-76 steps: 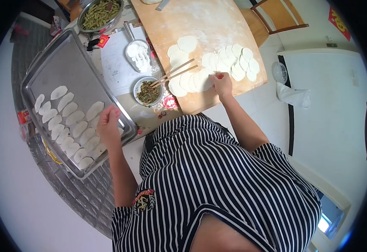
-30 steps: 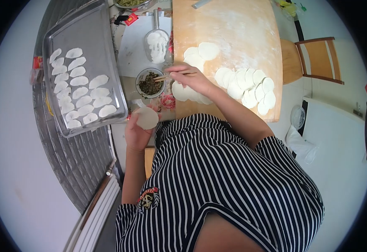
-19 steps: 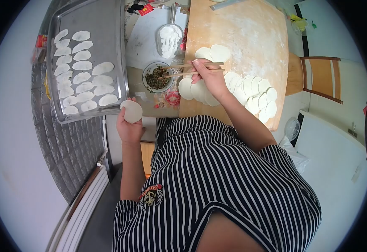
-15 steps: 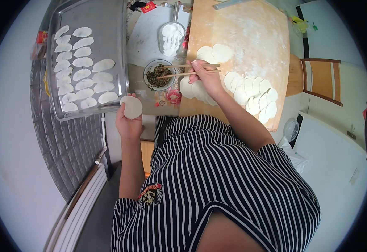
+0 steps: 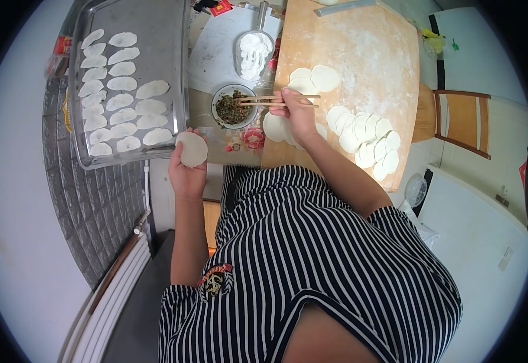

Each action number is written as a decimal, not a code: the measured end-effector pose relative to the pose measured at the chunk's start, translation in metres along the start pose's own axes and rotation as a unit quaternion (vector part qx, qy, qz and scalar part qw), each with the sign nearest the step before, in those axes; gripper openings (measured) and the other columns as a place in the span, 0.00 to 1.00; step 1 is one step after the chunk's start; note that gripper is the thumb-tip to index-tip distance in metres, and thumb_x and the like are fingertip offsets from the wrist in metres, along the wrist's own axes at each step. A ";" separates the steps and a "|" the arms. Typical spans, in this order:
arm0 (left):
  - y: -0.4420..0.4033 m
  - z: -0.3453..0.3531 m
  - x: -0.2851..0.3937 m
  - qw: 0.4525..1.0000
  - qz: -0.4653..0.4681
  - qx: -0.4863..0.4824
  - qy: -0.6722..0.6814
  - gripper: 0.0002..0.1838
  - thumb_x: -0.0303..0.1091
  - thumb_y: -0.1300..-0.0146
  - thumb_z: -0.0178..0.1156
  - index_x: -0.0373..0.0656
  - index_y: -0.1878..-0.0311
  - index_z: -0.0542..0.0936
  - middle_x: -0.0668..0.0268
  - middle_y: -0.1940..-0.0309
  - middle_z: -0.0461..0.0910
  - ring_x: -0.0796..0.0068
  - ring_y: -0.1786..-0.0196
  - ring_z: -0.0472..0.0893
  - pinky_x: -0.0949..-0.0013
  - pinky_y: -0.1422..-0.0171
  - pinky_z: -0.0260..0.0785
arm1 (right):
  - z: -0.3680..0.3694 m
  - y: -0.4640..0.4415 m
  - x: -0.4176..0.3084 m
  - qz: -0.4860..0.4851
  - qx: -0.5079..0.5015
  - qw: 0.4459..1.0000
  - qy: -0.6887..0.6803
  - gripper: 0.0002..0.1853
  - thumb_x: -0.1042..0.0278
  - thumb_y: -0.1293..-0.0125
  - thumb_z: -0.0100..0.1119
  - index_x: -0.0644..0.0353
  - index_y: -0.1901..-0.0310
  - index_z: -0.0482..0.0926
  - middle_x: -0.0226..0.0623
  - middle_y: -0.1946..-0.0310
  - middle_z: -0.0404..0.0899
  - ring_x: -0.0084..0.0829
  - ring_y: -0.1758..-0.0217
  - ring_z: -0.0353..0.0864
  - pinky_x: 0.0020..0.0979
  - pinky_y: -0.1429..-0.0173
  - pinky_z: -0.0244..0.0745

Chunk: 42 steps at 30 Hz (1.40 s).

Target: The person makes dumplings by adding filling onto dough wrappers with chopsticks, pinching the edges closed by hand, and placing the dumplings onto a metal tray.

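Note:
On the palm and fingers of my left hand (image 5: pixel 186 178) lies a round dumpling wrapper (image 5: pixel 192 150), flat and bare on top. My right hand (image 5: pixel 300 118) grips a pair of wooden chopsticks (image 5: pixel 276 101), whose tips reach into a bowl (image 5: pixel 235 125) of chopped green and brown filling (image 5: pixel 230 109). Beneath and beside that hand, overlapping wrappers (image 5: pixel 274 127) lie on the wooden board. The left hand is just off the near right corner of a metal tray (image 5: pixel 155 158), where folded dumplings (image 5: pixel 122 83) sit in rows.
A metal scoop of flour (image 5: pixel 255 54) lies beyond the bowl. More wrappers (image 5: pixel 365 136) spread over the floured wooden board (image 5: pixel 372 66) at right, and a few (image 5: pixel 324 78) lie farther back. A wooden chair (image 5: pixel 462 123) stands past the board.
The chopstick tips have drawn closer together within the filling. My left hand still supports the wrapper in nearly the same place. The whole view has shifted slightly.

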<state>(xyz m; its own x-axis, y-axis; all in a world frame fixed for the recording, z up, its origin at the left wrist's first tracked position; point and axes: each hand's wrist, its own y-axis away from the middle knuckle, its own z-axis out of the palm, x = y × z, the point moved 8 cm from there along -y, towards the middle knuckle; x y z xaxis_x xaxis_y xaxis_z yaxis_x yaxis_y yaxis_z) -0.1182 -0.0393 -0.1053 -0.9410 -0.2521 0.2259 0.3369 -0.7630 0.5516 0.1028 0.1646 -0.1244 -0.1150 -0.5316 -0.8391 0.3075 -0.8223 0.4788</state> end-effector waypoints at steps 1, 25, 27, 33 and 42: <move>-0.001 -0.001 0.001 1.000 0.008 0.015 -0.015 0.20 0.33 0.26 0.45 0.32 0.36 0.67 0.53 0.39 0.73 0.60 0.34 0.74 0.54 0.29 0.68 | -0.003 0.000 0.003 0.004 -0.004 1.000 -0.021 0.18 0.58 0.25 0.51 0.70 0.53 0.77 0.41 0.65 0.81 0.30 0.67 0.84 0.28 0.58 0.84; -0.028 0.091 -0.070 0.984 -0.142 -0.065 0.084 0.26 0.37 0.24 0.33 0.27 0.33 0.62 0.49 0.34 0.68 0.52 0.30 0.67 0.54 0.24 0.60 | 0.015 0.056 -0.056 -0.013 -0.095 0.992 -0.079 0.21 0.57 0.24 0.49 0.73 0.52 0.77 0.41 0.67 0.80 0.30 0.70 0.85 0.26 0.61 0.85; -0.028 0.086 -0.065 0.985 -0.130 -0.069 0.090 0.26 0.37 0.24 0.33 0.27 0.32 0.62 0.49 0.34 0.68 0.52 0.29 0.66 0.53 0.24 0.60 | 0.016 0.059 -0.062 -0.021 -0.098 0.992 -0.072 0.21 0.57 0.24 0.50 0.73 0.52 0.78 0.41 0.67 0.80 0.30 0.70 0.85 0.26 0.61 0.85; -0.030 0.080 -0.052 0.984 -0.121 -0.089 0.094 0.27 0.37 0.25 0.31 0.28 0.31 0.61 0.48 0.33 0.68 0.52 0.28 0.65 0.52 0.25 0.60 | 0.003 0.061 -0.072 -0.018 -0.091 0.995 -0.021 0.20 0.58 0.23 0.47 0.71 0.52 0.77 0.39 0.66 0.80 0.27 0.68 0.84 0.25 0.62 0.84; -0.032 0.076 -0.057 0.988 -0.115 -0.056 0.090 0.27 0.37 0.25 0.30 0.27 0.32 0.62 0.46 0.34 0.67 0.51 0.29 0.66 0.51 0.24 0.60 | 0.016 0.056 -0.063 -0.003 -0.095 0.994 -0.055 0.20 0.58 0.25 0.51 0.73 0.52 0.77 0.42 0.67 0.80 0.29 0.70 0.84 0.26 0.64 0.86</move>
<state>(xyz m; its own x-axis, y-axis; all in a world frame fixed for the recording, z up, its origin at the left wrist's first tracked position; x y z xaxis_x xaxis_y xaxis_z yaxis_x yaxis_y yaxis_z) -0.0725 0.0446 -0.0744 -0.9862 -0.1588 -0.0464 0.1178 -0.8711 0.4768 0.1118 0.1483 -0.0406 -0.2165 -0.5547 -0.8034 0.4786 -0.7775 0.4079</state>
